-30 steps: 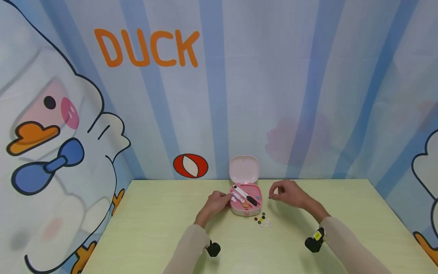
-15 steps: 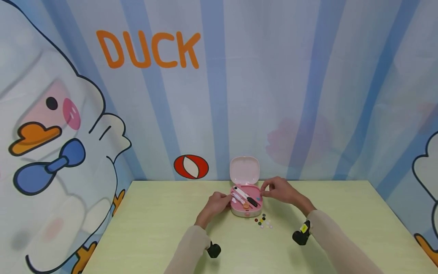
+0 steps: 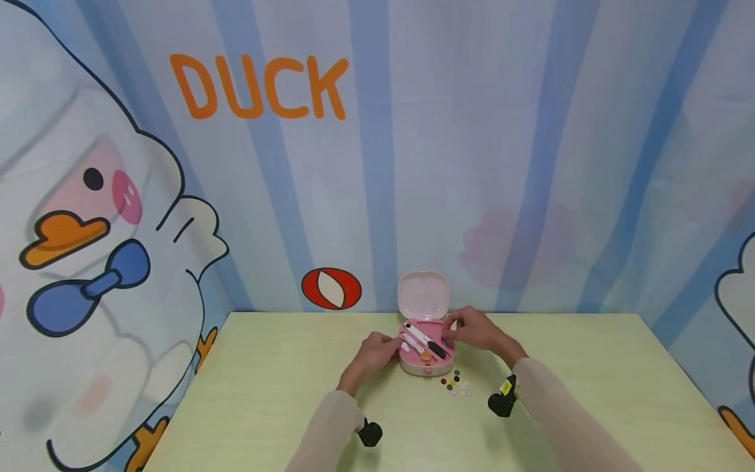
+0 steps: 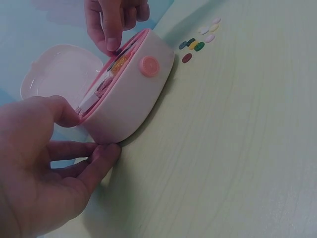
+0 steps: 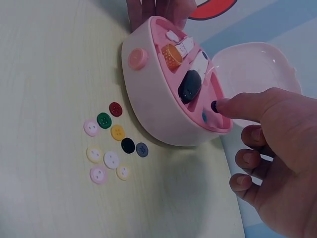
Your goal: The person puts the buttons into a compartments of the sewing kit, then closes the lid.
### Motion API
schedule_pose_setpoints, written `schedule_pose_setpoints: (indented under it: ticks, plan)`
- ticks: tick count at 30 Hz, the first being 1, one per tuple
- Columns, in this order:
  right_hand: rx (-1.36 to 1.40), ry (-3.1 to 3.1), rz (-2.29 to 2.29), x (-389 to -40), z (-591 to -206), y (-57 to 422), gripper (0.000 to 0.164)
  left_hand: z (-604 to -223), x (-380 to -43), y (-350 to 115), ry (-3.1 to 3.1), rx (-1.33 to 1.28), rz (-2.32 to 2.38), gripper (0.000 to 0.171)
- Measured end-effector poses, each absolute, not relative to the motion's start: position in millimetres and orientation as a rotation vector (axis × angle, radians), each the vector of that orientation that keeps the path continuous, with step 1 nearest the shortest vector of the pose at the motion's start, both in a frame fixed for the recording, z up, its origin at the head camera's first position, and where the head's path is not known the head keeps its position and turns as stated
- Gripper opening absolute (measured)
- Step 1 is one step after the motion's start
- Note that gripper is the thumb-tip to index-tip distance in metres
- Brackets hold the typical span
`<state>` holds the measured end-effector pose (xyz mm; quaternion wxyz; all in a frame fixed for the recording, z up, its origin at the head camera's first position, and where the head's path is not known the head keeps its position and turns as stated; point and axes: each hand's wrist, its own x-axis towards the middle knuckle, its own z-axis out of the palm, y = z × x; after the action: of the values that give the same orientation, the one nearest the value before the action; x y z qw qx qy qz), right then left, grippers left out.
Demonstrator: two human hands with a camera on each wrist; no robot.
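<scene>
A pink-and-white sewing box (image 3: 427,371) stands on the table with its lid (image 3: 423,295) raised. My left hand (image 4: 44,163) grips its left side, thumb at the rim and fingers against the outer wall. Over the right compartment, my right hand (image 5: 282,134) pinches a dark button (image 5: 214,106) at the fingertips; part of the pinch is hidden. Near it lies a teal button (image 5: 204,117). The tray also bears a white tool with a black end (image 5: 190,86) and an orange thimble (image 5: 172,57).
Several loose buttons lie on the table before the box, among them a red button (image 5: 115,109), a green button (image 5: 104,120) and a yellow button (image 5: 118,132). A printed duck curtain (image 3: 425,164) hangs behind the table (image 3: 265,393).
My right hand has moved left from beside the box to over its right compartment, carrying the dark button. The left hand has kept its grip on the box.
</scene>
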<state>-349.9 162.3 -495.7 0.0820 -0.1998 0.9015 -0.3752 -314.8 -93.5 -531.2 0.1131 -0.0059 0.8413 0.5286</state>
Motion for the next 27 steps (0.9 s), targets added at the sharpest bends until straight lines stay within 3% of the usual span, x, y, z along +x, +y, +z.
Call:
schedule_pose_setpoints:
  ticks: [10, 27]
  plan:
    - [-0.538, 2.743, -1.136, -344.1, -497.0, 165.1, 0.018, -534.2, -317.2, -92.3, 2.474, -0.016, 1.553, 0.038]
    - [-0.755, 2.805, -1.135, -302.7, -501.9, 190.1, 0.021, -534.1, -316.3, -93.2, 2.474, -0.024, 1.547, 0.039]
